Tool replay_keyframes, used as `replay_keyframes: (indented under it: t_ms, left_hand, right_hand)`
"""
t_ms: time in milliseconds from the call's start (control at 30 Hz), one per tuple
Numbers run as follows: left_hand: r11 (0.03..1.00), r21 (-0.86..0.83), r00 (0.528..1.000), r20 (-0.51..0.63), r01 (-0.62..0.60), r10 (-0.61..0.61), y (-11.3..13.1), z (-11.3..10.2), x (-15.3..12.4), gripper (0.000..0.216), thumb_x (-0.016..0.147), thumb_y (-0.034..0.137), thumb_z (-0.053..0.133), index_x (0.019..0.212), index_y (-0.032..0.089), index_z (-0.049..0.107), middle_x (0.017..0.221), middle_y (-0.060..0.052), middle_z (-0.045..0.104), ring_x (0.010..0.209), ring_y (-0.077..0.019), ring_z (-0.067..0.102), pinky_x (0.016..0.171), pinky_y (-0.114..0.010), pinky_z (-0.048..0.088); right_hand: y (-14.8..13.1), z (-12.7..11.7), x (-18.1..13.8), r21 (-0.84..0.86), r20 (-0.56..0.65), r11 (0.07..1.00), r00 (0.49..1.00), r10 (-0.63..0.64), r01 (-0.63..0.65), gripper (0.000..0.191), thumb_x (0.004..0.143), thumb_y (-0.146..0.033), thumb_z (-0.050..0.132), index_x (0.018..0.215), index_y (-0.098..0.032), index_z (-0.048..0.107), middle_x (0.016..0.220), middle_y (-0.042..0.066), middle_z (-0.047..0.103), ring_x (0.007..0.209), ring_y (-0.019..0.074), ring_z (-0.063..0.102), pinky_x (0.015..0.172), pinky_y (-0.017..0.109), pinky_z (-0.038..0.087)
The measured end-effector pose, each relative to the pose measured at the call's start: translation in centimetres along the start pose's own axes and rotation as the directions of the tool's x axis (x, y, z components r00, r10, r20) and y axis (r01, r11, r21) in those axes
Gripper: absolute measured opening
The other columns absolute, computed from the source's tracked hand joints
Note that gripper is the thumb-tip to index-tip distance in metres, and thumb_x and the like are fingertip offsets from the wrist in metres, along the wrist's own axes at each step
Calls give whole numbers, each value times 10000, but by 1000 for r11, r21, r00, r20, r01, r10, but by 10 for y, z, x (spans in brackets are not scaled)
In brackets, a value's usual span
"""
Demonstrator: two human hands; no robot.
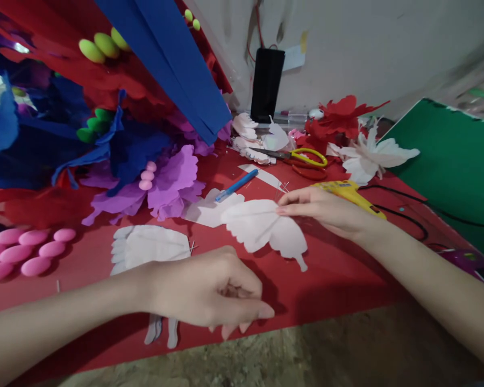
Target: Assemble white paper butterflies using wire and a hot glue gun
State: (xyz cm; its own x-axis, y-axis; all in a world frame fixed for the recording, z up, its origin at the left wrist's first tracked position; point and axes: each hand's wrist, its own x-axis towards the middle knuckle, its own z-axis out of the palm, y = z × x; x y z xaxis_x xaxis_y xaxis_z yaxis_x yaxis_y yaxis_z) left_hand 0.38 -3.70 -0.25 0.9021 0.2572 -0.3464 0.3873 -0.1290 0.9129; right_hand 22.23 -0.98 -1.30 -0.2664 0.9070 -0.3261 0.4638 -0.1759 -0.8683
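Observation:
My right hand point(318, 209) pinches the upper edge of a white butterfly-shaped cutout point(262, 228) between thumb and fingers. A thin line like a wire shows along the cutout. Beneath its left side lies another white cutout piece point(201, 208). My left hand point(218, 290) is curled closed over the front of the red table, with nothing visible in its fingers. Beside and partly under my left forearm lies a stack of white scalloped cutouts point(153, 244), thin wires point(192, 247) poking from its right end. More thin wires point(282, 187) lie near my right fingertips.
A blue pen point(237, 185), yellow-handled scissors point(306, 156) and a yellow glue gun point(342, 191) with a black cord lie behind the cutout. Large coloured paper flowers point(173, 177) crowd the left, with pink oval pieces point(18, 252). A phone point(268, 83) leans on the wall; a green board point(447, 161) stands right.

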Motion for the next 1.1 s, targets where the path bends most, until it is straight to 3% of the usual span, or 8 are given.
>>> replay_keyframes:
  t_ms: [100, 200, 267, 333, 467, 633, 800, 1100]
  left_hand:
    - [956, 240, 977, -81, -170, 195, -1, 0, 0, 227, 903, 199, 352, 712, 174, 471, 510, 33, 540, 474, -75, 504, 485, -145, 394]
    - [779, 576, 905, -149, -249, 399, -10, 0, 3, 219, 874, 97, 330, 929, 163, 532, 761, -14, 658, 664, -105, 594, 610, -180, 451]
    - [642, 745, 861, -196, -180, 469, -20, 1, 6, 298, 890, 83, 306, 1076, 129, 534, 1053, -87, 650, 957, -155, 601, 811, -243, 467]
    - [548, 835, 865, -230, -60, 445, -31, 2, 10, 345, 946, 144, 276, 1229, 102, 470, 1287, -117, 539, 1208, -196, 478, 1020, -342, 362]
    - [384, 919, 880, -254, 90, 402, -48, 4, 15, 564, 970, 424, 255, 1365, 28, 325, 1451, -169, 320, 1363, -261, 265, 1117, -437, 210]
    - [373, 924, 920, -214, 81, 329, -46, 0, 14, 543, 974, 399, 240, 1386, 52, 306, 1472, -147, 266, 1381, -226, 220, 1146, -428, 126]
    - [432, 897, 909, -255, 95, 330, -37, 1, 14, 470, 970, 370, 246, 1252, 84, 489, 1444, -150, 340, 1369, -225, 260, 1133, -434, 186]
    - [373, 917, 897, -276, 138, 346, -47, 10, 16, 552, 975, 401, 223, 1380, 38, 313, 1463, -177, 258, 1369, -258, 244, 1123, -460, 205]
  right_hand:
    - [-3, -1, 19, -314, -4, 941, 991, -132, 124, 348, 706, -481, 597, 776, -146, 658, 717, 26, 627, 619, 90, 525, 600, 225, 391]
    - [-10, -18, 43, -607, -123, 774, 940, -317, 182, 257, 792, -341, 516, 851, -142, 668, 768, 45, 634, 657, 106, 533, 640, 251, 384]
    - [-14, -37, 59, -690, -108, 696, 923, -370, 198, 164, 738, -248, 565, 796, -142, 675, 822, 55, 629, 751, 132, 533, 693, 270, 370]
    - [-17, -55, 73, -737, -18, 636, 935, -354, 227, 89, 667, -186, 615, 723, -149, 673, 793, 44, 623, 744, 134, 525, 689, 270, 368]
    - [-17, -79, 96, -756, 177, 592, 958, -226, 279, 124, 596, -210, 693, 715, -178, 677, 716, 14, 619, 678, 120, 532, 636, 248, 392]
    - [-12, -92, 116, -746, 310, 588, 945, -108, 312, 104, 649, -241, 664, 744, -200, 672, 741, 11, 637, 673, 113, 548, 640, 246, 416]
    - [-11, -96, 125, -733, 388, 574, 917, -89, 366, 143, 683, -327, 654, 729, -193, 674, 790, 23, 629, 721, 120, 541, 685, 259, 417]
    - [-9, -90, 120, -687, 399, 583, 896, -197, 434, 167, 717, -350, 623, 763, -197, 670, 901, 30, 607, 810, 120, 538, 767, 251, 417]
